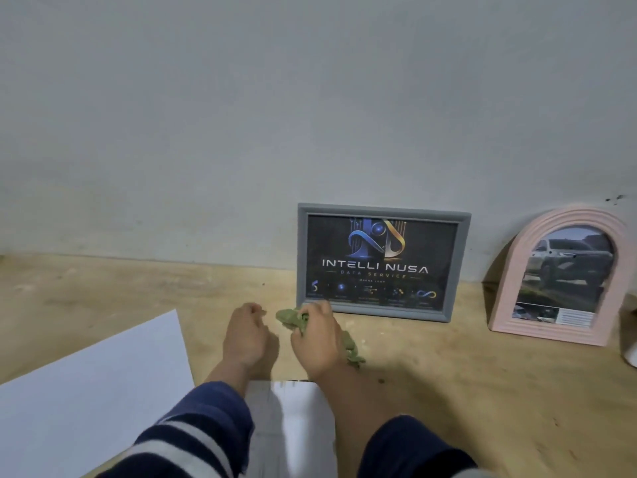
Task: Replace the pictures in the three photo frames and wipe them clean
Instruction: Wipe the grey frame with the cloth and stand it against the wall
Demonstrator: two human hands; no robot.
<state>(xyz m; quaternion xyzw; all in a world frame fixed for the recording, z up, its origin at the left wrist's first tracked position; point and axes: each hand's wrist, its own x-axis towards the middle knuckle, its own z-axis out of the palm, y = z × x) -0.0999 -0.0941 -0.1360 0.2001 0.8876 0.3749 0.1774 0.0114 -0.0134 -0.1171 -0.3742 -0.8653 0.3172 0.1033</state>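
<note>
A grey rectangular photo frame (379, 212) stands upright against the wall, showing a dark picture with the words INTELLI NUSA. Right of it leans a pink arched frame (510, 270) holding a picture of a car. My right hand (317, 339) grips a crumpled green cloth (293, 319) on the wooden surface, just below the grey frame's lower left corner. My left hand (246, 336) sits beside it with fingers curled and holds nothing that I can see. A third frame is not in view.
A large white sheet (89, 384) lies on the wooden tabletop (482, 391) at the left. Another white sheet (293, 426) lies between my forearms at the near edge. A white object (630, 353) is cut off at the right edge. The grey wall (310, 98) rises behind.
</note>
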